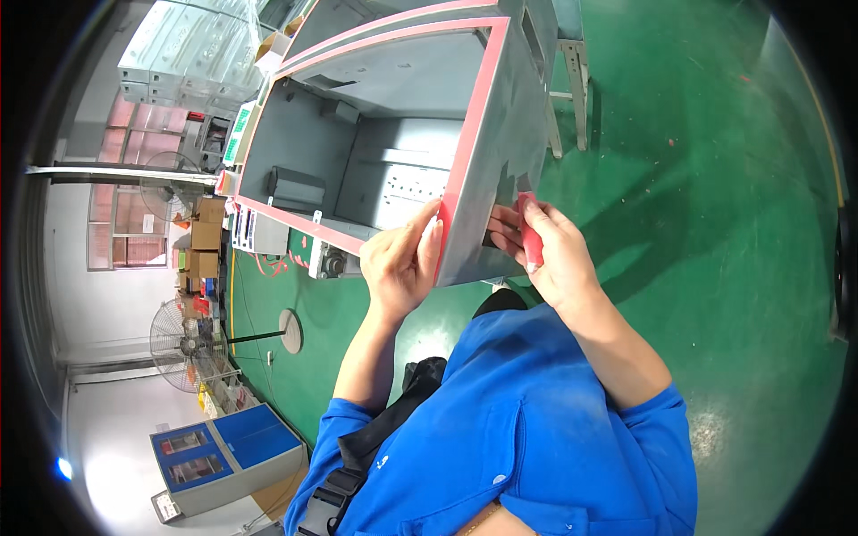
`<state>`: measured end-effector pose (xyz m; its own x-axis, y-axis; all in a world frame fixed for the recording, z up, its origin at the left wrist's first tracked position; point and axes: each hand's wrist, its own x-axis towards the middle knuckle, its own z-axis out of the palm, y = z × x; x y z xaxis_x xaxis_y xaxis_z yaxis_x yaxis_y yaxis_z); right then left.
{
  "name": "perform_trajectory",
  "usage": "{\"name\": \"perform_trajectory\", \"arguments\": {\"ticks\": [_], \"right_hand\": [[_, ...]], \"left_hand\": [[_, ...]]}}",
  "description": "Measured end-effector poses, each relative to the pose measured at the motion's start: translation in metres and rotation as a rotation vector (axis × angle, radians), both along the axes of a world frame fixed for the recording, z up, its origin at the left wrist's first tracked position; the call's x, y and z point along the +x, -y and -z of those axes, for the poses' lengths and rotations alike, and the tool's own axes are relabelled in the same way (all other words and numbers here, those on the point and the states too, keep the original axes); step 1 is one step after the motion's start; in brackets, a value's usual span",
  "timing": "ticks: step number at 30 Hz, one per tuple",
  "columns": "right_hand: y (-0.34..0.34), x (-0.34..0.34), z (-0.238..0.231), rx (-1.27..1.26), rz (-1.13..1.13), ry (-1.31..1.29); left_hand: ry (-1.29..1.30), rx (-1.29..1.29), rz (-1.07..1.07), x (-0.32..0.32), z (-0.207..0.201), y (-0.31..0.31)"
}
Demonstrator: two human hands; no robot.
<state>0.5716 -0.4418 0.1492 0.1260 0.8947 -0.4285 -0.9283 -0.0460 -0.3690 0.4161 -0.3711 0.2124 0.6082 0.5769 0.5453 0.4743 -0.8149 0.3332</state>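
Note:
A grey metal cabinet (505,134) stands in front of me, with pink tape (471,134) along the rim of its open front. My left hand (399,268) is at the near right corner of that rim. Its thumb and index finger are close together on the tape, and the other fingers are curled in. Just to the right of the cabinet's side wall, my right hand (561,255) grips a red roll of tape (531,239). The roll is seen nearly edge-on and is partly covered by the fingers.
A metal stand leg (576,98) rises beyond the cabinet on the right. On the left are a pedestal fan (183,344), stacked cardboard boxes (207,223) and a blue-topped cabinet (259,438). Silvery metal boxes (188,45) are piled at the far left, above the green floor (697,205).

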Motion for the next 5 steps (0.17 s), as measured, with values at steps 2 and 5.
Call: {"name": "perform_trajectory", "arguments": {"ticks": [2,5], "right_hand": [[0.000,0.002,0.004,0.010,-0.010,-0.036],[-0.004,0.003,0.009,0.001,-0.038,-0.086]], "left_hand": [[0.003,-0.008,-0.003,0.000,-0.001,0.001],[-0.002,-0.008,-0.001,0.000,-0.002,0.001]]}}
